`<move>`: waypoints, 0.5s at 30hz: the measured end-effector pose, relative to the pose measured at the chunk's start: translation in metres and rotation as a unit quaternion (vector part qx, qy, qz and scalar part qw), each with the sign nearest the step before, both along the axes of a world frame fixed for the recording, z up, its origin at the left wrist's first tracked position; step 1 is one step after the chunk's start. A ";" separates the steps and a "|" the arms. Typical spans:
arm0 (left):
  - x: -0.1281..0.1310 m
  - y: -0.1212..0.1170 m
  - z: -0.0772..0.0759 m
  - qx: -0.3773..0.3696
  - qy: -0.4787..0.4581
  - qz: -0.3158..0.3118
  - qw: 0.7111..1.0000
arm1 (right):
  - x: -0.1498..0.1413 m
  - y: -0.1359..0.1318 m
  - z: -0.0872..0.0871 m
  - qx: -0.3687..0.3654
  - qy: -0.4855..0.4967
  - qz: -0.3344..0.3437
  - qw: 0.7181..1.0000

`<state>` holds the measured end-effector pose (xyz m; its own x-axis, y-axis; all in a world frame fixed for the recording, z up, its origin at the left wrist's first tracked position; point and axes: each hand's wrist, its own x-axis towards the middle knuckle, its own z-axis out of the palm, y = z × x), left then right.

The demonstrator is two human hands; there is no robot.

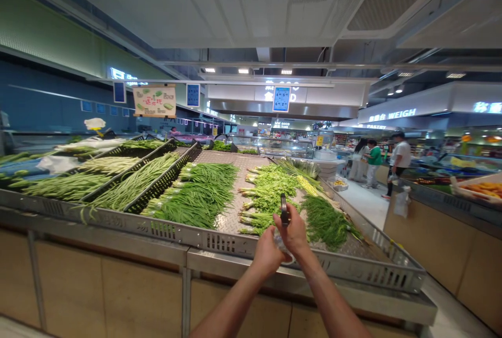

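Both my hands are closed together at the front edge of a vegetable display. My right hand point(294, 231) grips what looks like a clear spray bottle point(284, 207), its black head pointing toward the greens. My left hand point(268, 254) wraps the lower, see-through part from the left; much of that part is hidden by fingers. Just beyond lie bunches of leafy celery-like greens point(274, 184). Feathery dark greens point(325, 220) sit to the right of my hands, and long chive-like bundles point(196, 186) to the left.
A metal rail point(231, 244) with slots borders the display. Black crate dividers point(164, 181) separate the long beans point(137, 186) at left. Another stand point(443, 244) is across the aisle point(371, 210) at right, where several people point(400, 160) stand. Price screens point(281, 98) hang overhead.
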<state>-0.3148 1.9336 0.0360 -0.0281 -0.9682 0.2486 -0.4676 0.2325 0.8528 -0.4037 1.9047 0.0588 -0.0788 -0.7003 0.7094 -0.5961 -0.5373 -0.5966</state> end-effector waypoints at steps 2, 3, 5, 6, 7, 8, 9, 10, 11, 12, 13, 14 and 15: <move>0.003 -0.002 -0.003 0.000 -0.003 0.006 1.000 | 0.003 -0.001 0.000 0.003 0.006 0.000 1.000; 0.004 -0.003 -0.004 0.003 -0.006 0.010 1.000 | 0.004 -0.002 0.000 0.007 0.007 -0.001 1.000; 0.006 -0.004 -0.005 0.011 -0.011 0.018 1.000 | 0.007 -0.004 -0.001 0.013 0.005 -0.004 1.000; 0.007 -0.004 -0.005 0.017 -0.012 0.023 1.000 | 0.008 -0.004 -0.002 0.016 0.003 -0.005 1.000; 0.008 -0.004 -0.005 0.022 -0.014 0.025 0.999 | 0.009 -0.005 -0.003 0.016 0.001 -0.006 1.000; 0.009 -0.003 -0.005 0.027 -0.014 0.026 0.999 | 0.010 -0.006 -0.004 0.014 -0.001 -0.006 1.000; 0.010 -0.003 -0.004 0.031 -0.014 0.026 0.999 | 0.010 -0.006 -0.006 0.011 -0.003 -0.005 1.000; 0.011 -0.003 -0.004 0.033 -0.014 0.025 0.999 | 0.010 -0.006 -0.007 0.008 -0.006 -0.004 1.000; 0.011 -0.003 -0.004 0.033 -0.015 0.022 0.999 | 0.010 -0.007 -0.008 0.007 -0.009 -0.004 1.000; 0.011 -0.003 -0.004 0.030 -0.015 0.019 0.999 | 0.010 -0.006 -0.009 0.006 -0.012 -0.004 1.000; 0.012 -0.003 -0.004 0.026 -0.015 0.016 0.999 | 0.010 -0.006 -0.010 0.006 -0.015 -0.005 1.000; 0.012 -0.003 -0.004 0.021 -0.015 0.013 1.000 | 0.010 -0.006 -0.011 0.007 -0.018 -0.006 1.000; 0.012 -0.004 -0.004 0.017 -0.014 0.011 1.000 | 0.010 -0.005 -0.011 0.007 -0.018 -0.007 1.000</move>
<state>-0.3032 1.9301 0.0315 -0.0138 -0.9766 0.2145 -0.4965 0.1929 0.8463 -0.3941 1.8993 0.0475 -0.1141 -0.7091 0.6958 -0.5808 -0.5205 -0.6258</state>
